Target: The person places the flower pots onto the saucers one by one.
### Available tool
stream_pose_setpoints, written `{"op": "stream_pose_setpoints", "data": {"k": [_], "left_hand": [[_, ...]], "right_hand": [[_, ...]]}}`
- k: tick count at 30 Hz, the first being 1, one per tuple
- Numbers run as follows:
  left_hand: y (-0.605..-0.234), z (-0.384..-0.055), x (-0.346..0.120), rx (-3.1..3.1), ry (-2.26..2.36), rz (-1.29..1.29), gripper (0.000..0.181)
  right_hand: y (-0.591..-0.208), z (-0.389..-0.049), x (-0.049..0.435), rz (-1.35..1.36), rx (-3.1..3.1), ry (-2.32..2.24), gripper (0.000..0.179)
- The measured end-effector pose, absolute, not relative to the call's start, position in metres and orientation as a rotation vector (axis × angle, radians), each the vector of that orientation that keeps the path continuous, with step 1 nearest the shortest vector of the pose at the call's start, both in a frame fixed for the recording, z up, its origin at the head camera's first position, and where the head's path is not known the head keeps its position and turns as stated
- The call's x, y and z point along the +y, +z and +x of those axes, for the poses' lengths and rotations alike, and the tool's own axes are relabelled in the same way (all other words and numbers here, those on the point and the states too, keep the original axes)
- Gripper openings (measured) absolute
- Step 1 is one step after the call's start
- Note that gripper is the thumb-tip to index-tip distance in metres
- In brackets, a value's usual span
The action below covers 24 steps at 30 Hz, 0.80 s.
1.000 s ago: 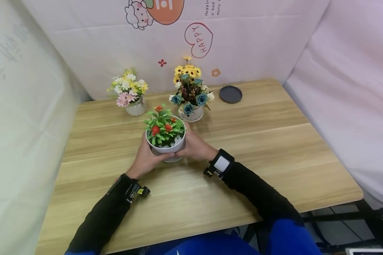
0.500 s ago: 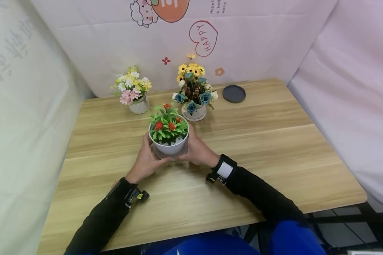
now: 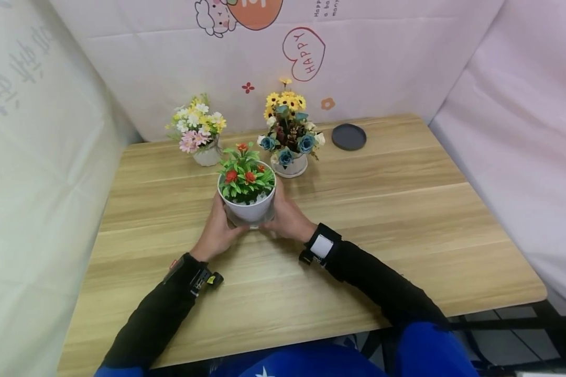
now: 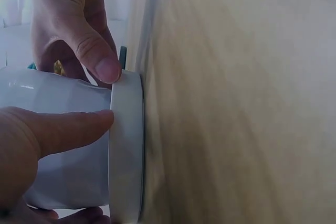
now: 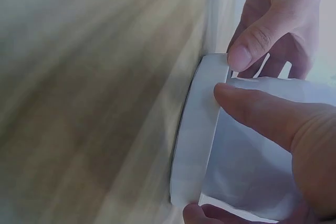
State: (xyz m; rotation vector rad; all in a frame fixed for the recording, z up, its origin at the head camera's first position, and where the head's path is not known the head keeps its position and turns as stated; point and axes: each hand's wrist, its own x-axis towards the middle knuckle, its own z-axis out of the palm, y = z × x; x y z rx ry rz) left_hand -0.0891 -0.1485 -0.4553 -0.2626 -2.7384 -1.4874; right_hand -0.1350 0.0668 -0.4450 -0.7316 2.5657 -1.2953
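A white flower pot (image 3: 249, 211) with red flowers and green leaves (image 3: 245, 179) stands upright in front of the person, between both hands. The left hand (image 3: 217, 230) grips its left side, while the right hand (image 3: 290, 213) wraps round the right side. Under the pot is a white saucer (image 4: 126, 150), its underside right at the tabletop in both wrist views. In the right wrist view, both thumbs lie at the upper rim of the saucer (image 5: 198, 129), with fingers curled round the far side of the pot. Most of those far fingers are hidden.
Behind the held pot stand a pot of pink, white and yellow flowers (image 3: 199, 128) and another with blue roses and yellow daisies (image 3: 287, 131). A dark round saucer (image 3: 349, 136) lies at the back of the wooden table (image 3: 382, 209). White cloth walls (image 3: 387, 57) surround the table.
The pot, its saucer and both hands have shifted slightly toward the back of the table. The grip has stayed on throughout, and the head view has shifted a little.
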Motion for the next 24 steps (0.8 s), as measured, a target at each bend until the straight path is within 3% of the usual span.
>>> {"op": "stream_pose_setpoints", "data": {"k": [24], "left_hand": [[-0.461,-0.16,-0.167,-2.708,-1.465,-0.296,0.131]], "right_hand": [[-0.443,-0.197,0.038,-0.593,2.604,-1.232,0.134]]}}
